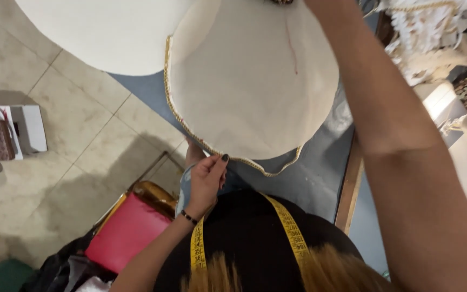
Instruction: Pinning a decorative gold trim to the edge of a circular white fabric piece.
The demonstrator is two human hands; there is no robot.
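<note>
White fabric round (252,81), seemingly above left hand (206,184).

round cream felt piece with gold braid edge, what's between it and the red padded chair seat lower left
In the head view, the left hand lies between them, pinching the gold braid trim on the round cream felt piece, above the red padded chair seat.

Cream gold-trimmed fabric round (249,81), held aloft

White disc (255,81): matt, felt-like cloth, edged w/ gold braided trim (190,132). Measuring tape (290,230): yellow, smooth, slightly glossy, prob. vinyl. Chair seat (122,235): red, smooth padded cover; frame glossy metal. Floor tiles (55,162): beige, low sheen. Table edge (348,189): bare wood.
</note>
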